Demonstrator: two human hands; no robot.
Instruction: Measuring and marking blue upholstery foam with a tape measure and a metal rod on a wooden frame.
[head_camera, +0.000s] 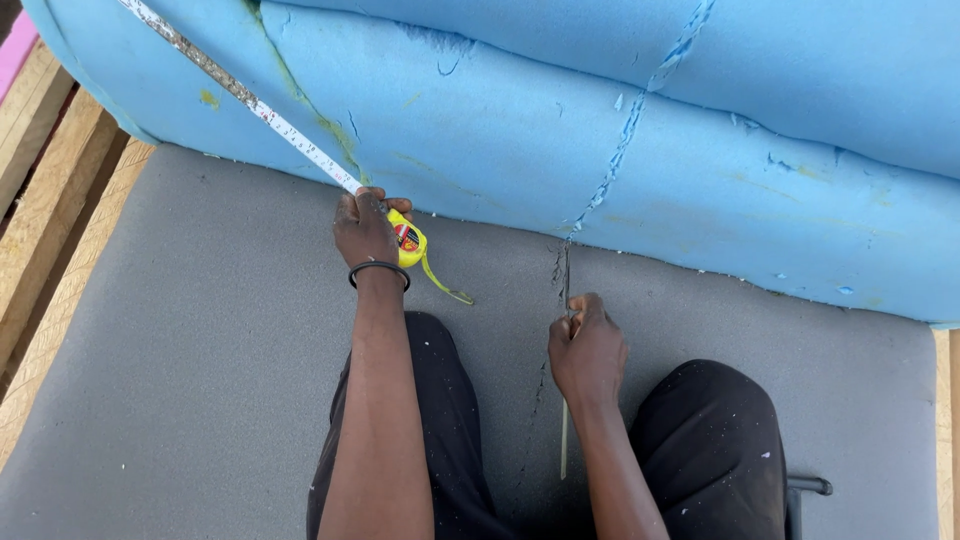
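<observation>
My left hand (368, 228) grips a yellow tape measure case (408, 243) at the near edge of a blue foam slab (620, 130). Its white tape (240, 95) runs out diagonally up and to the left across the blue foam. A yellow strap dangles from the case. My right hand (587, 345) is closed on a thin blade or stick (565, 440) held upright on a grey foam sheet (220, 330), with its tip on a dark line drawn on the grey sheet. I kneel on the grey sheet in black trousers (710, 440).
The blue foam is made of glued pieces with rough seams (625, 130). Wooden planks (50, 190) lie along the left edge under the grey sheet, and another plank shows at the right edge (945, 420). A pink patch (15, 50) sits at the top left corner.
</observation>
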